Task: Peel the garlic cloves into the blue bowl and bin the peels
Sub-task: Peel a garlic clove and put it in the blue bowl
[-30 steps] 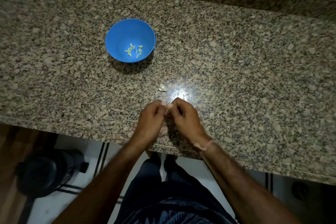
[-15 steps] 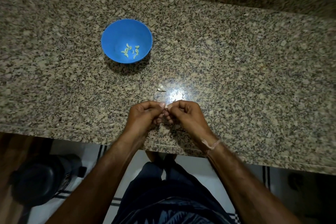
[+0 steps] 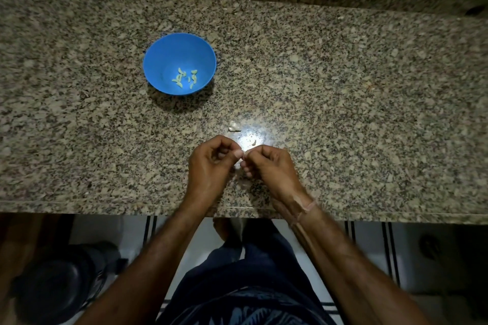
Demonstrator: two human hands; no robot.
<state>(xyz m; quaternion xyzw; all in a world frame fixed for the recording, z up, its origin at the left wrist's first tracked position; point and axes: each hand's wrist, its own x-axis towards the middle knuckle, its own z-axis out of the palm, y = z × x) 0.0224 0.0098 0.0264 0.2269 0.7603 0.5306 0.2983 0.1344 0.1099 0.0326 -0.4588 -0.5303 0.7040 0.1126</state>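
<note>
Blue bowl, upper left, holds several peeled cloves; left hand and right hand pinch another clove at centre; pale scraps lie unbinned.

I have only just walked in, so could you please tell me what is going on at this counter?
A person at the granite counter pinches a garlic clove between the fingertips of the left hand and right hand, apparently peeling it. The blue bowl already holds several peeled cloves. A pale scrap, peel or clove, lies on the counter just beyond the hands.
</note>
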